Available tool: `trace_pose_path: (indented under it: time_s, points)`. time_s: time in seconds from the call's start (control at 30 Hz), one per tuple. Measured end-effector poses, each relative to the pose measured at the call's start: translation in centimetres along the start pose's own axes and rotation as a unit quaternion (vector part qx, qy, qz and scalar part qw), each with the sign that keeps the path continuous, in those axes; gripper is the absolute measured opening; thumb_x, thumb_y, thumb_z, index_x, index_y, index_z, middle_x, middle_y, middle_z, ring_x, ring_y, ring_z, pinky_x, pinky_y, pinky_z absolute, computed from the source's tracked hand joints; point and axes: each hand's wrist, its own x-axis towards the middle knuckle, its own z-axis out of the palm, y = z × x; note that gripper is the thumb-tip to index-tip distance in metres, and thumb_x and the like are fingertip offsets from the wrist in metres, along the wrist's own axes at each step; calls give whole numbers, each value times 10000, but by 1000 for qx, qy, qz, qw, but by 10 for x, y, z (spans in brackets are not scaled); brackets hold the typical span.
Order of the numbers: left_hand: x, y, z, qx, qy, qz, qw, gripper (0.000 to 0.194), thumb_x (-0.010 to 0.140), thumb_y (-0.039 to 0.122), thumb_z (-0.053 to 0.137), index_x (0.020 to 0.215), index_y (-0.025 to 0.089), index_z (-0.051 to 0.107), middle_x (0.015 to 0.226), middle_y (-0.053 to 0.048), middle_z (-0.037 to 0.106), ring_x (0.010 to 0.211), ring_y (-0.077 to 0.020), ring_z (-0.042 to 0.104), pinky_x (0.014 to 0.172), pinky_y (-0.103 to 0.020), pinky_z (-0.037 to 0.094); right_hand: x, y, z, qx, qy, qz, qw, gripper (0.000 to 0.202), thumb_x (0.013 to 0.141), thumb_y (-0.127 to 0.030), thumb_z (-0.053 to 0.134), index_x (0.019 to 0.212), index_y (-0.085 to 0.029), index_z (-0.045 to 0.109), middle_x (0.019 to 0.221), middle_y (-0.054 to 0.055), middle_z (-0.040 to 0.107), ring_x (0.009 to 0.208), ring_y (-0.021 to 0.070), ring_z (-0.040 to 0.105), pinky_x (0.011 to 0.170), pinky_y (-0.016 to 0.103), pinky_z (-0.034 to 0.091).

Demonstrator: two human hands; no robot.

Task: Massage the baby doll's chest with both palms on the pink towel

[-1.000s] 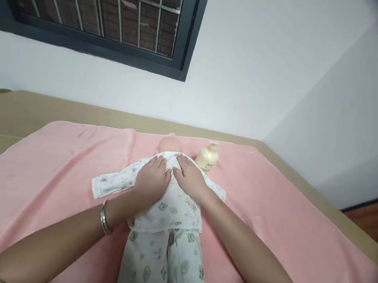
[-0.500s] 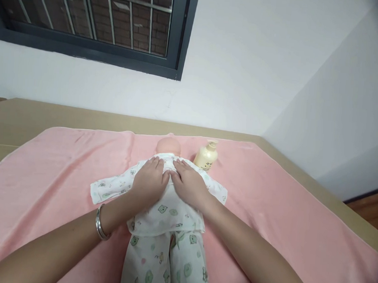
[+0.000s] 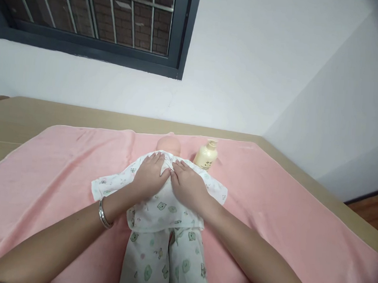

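A baby doll (image 3: 168,144) lies on a pink blanket (image 3: 61,158), its head toward the wall and its face out of sight. It wears a white printed top (image 3: 167,215) and matching trousers (image 3: 148,259). My left hand (image 3: 150,176) rests flat on the left side of the upper back of the top, fingers extended. Flat on the right side lies my right hand (image 3: 188,184), its fingers extended too. The two thumbs nearly meet at the middle, with creased cloth between the hands. A silver bangle (image 3: 104,213) circles my left wrist.
A cream pump bottle (image 3: 206,155) stands on the blanket, right of the doll's head. The tan surface's edge (image 3: 113,117) shows beyond the blanket, against a white wall (image 3: 231,92). A dark-framed window (image 3: 182,37) with bars is at the upper left.
My left hand has shifted slightly up toward the doll's head, and the cloth between the hands is creased differently. My right hand has barely moved.
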Motion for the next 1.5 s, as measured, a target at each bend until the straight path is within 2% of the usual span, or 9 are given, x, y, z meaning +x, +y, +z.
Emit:
trace_pose_path:
  time_s: [0.17,0.27,0.4,0.53,0.6,0.83,1.03,1.4,1.5]
  points:
    - [-14,11,5,18,72,61,995,449,991,249,356,1330,73,593,1395,-165,612,1368,-315,505,1152,-503,409,20,20,5,38,0,-9,999,498,1036,-294,328,1443,-58,490,1552,177,428,1473,265,357,1220,425,286]
    - [-19,16,5,18,89,76,993,440,988,225,352,1301,62,615,1380,-165,624,1357,-316,513,1149,-494,418,26,24,7,30,4,-8,1000,509,1029,-292,348,1451,-36,471,1551,193,422,1468,274,362,1223,421,273]
    - [-13,13,0,-1,61,60,996,463,968,237,382,1334,54,599,1412,-155,602,1368,-318,505,1170,-483,396,17,13,5,13,6,0,1000,482,1021,-243,340,1419,-26,506,1522,194,463,1450,281,391,1215,428,289]
    - [-2,5,-6,-28,1,32,999,472,940,277,425,1339,92,598,1453,-147,567,1383,-286,501,1178,-454,389,2,-1,0,5,22,-5,1000,434,1000,-204,365,1359,-89,582,1473,150,537,1420,262,440,1194,406,337]
    - [1,2,-5,-32,-8,23,999,492,935,282,422,1361,86,575,1471,-156,546,1401,-281,481,1184,-451,377,-2,-4,-1,3,26,-9,1000,413,998,-208,379,1330,-125,609,1457,127,558,1411,259,453,1183,407,356]
    - [-3,0,7,-29,26,43,998,499,968,296,386,1378,65,551,1477,-170,536,1417,-296,448,1197,-497,338,6,4,-2,31,19,-1,999,399,998,-198,365,1302,-171,623,1499,102,517,1431,238,428,1172,409,368]
    - [-2,-2,9,-17,30,58,998,494,967,282,377,1378,74,554,1461,-169,552,1404,-308,455,1178,-520,354,17,15,5,48,35,-18,998,445,999,-226,358,1368,-91,567,1523,147,479,1451,244,393,1213,425,302]
    - [-7,0,9,-28,57,94,994,461,967,254,366,1360,126,572,1416,-143,594,1357,-301,497,1148,-523,388,21,22,8,74,37,-39,996,524,974,-237,373,1474,-116,473,1533,123,471,1446,236,392,1230,452,273]
    - [-8,0,9,-34,65,88,993,452,965,266,379,1346,134,583,1402,-137,606,1347,-307,505,1144,-521,393,22,22,7,53,26,-44,997,532,980,-232,358,1479,-72,452,1541,155,451,1453,252,378,1234,462,260]
